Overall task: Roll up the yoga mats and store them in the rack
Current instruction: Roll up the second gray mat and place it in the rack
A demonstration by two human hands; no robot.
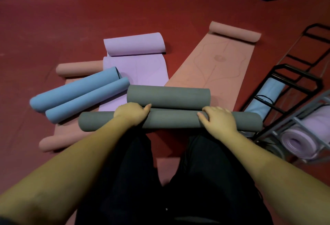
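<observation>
Hidden: fingertips of both hands curl over the near grey roll [171,122], out of sight.
Left hand [132,114]: grips it.
Right hand [218,120]: grips it.
Around: rack [292,81] right of the hands; blue mat [78,96] to their left.

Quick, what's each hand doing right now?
Left hand: fingers curled over the near grey roll, holding it.
Right hand: gripping the same roll, further along.

No readable text, label, brand, number or sign appears on anything in view.
</observation>
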